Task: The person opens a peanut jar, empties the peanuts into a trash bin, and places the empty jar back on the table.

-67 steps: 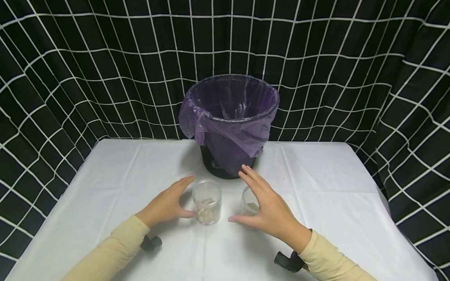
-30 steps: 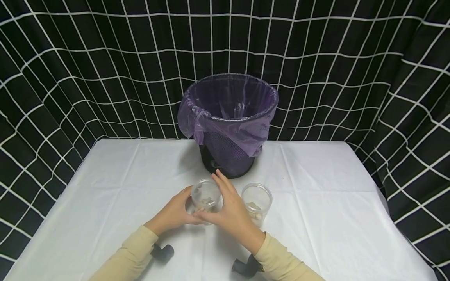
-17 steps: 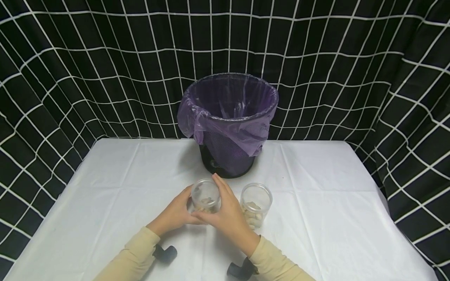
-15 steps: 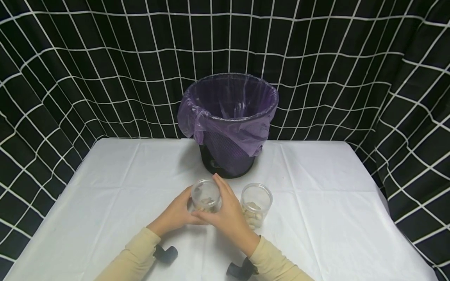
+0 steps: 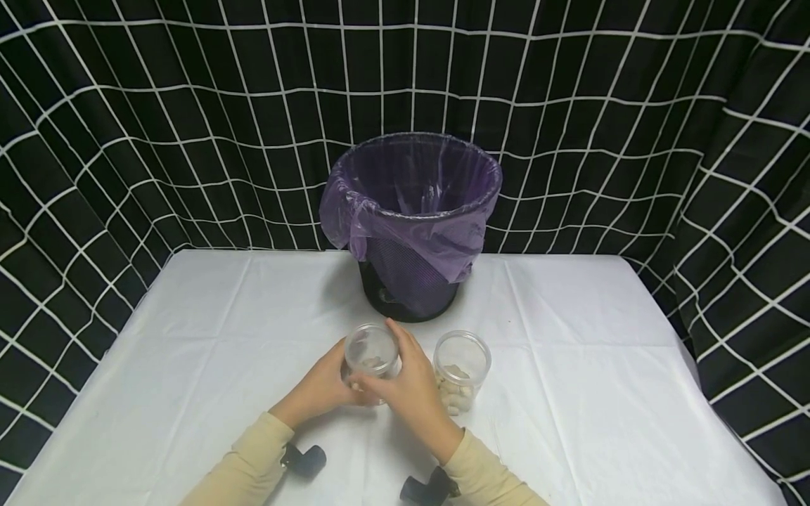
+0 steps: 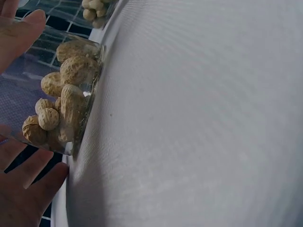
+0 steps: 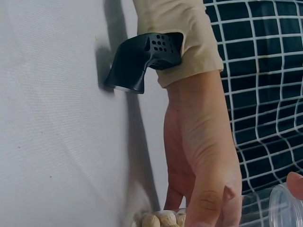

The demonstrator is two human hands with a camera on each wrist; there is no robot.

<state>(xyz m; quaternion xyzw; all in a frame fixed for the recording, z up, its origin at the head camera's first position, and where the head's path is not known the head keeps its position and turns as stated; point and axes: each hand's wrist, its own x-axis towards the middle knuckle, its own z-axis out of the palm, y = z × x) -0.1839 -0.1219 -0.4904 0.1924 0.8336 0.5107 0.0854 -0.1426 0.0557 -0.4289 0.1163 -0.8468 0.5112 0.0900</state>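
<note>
Over white cloth [image 5: 588, 393], left hand [image 5: 325, 385] and right hand [image 5: 413, 388] had fingers round a clear plastic jar [image 5: 370, 355]. Tan peanuts [image 6: 71, 97] lay inside.

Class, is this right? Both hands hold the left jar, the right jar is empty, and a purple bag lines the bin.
No: the right jar isn't empty. The head view shows peanuts in it. The left hand and right hand hold the left jar, and a purple bag lines the bin.

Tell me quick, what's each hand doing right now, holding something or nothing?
Left hand: closed, holding the left jar of peanuts.
Right hand: closed round the same jar's other side.
</note>
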